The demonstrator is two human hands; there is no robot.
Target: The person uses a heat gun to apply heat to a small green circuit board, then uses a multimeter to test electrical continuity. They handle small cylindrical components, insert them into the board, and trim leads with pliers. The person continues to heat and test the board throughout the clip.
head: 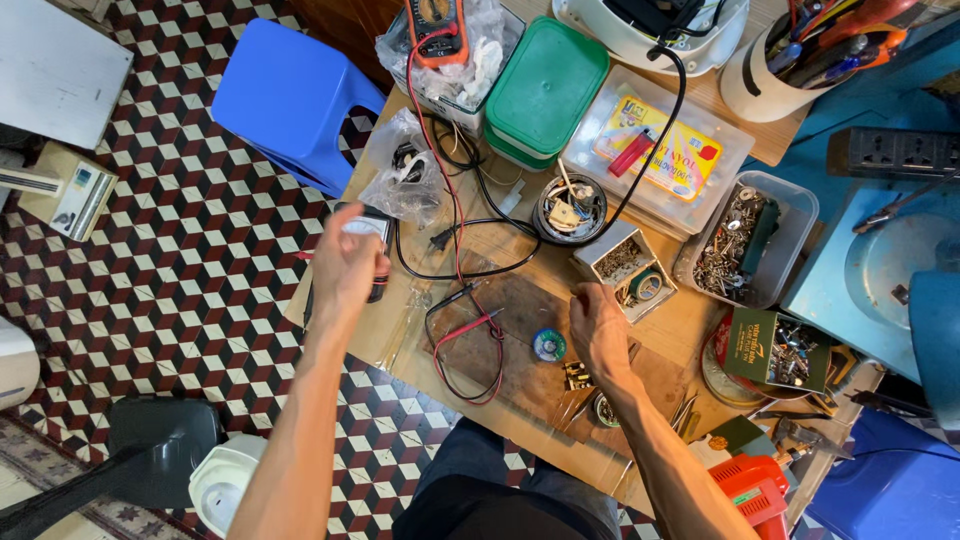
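Observation:
My left hand point(345, 262) grips a small black device with a pale face point(368, 232) at the left edge of the wooden work table point(520, 400). My right hand point(598, 330) hovers over the table's middle with fingers curled, and I cannot tell whether it holds something small. It is nearest to a small circuit board point(577, 375) and a round spool of solder point(548, 345). Red and black probe leads point(470, 340) loop between my two hands. An orange multimeter point(437, 28) lies at the table's far side on a plastic bag.
A green-lidded box point(545, 88), clear trays of screws point(745, 240), a small open box of parts point(628, 268), a round tin point(570, 208) and a cup of tools point(800, 50) crowd the far side. A blue stool point(290, 95) stands left on the checked floor.

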